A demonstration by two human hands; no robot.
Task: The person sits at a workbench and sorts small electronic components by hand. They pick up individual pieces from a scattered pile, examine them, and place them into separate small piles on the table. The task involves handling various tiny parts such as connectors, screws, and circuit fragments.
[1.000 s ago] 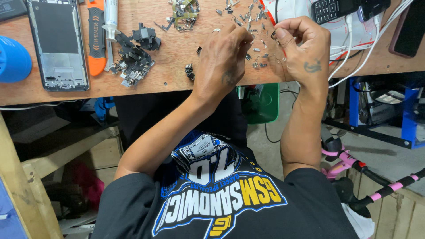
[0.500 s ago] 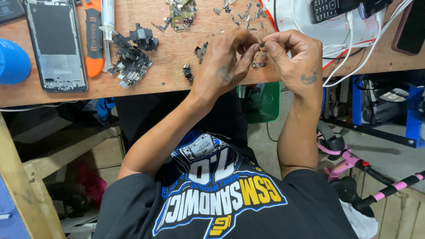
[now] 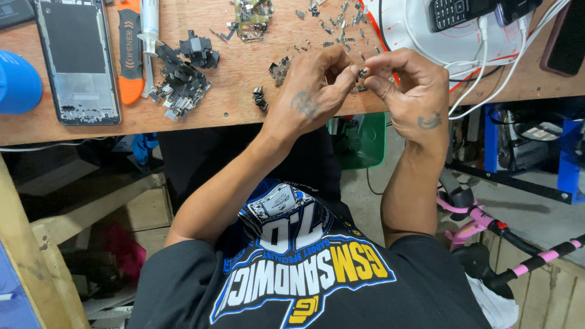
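Note:
Both hands meet above the front edge of the wooden workbench (image 3: 244, 113). My left hand (image 3: 314, 88) and my right hand (image 3: 411, 91) pinch one tiny dark metal part (image 3: 362, 74) between their fingertips. Just beyond the fingers lies a scatter of several small metal scraps (image 3: 332, 24). Two more little dark bits (image 3: 261, 97) rest on the wood left of my left hand.
A stripped phone frame (image 3: 76, 58), an orange opener tool (image 3: 129, 52), a syringe (image 3: 149, 30) and a heap of dark phone parts (image 3: 183, 82) lie at the left. A blue object (image 3: 18, 82) sits at far left. Phones (image 3: 457, 12) and white cables (image 3: 481, 67) are at right.
My hands lifted off the scattered scraps and came together, drawing toward the bench's front edge with a small part pinched between them.

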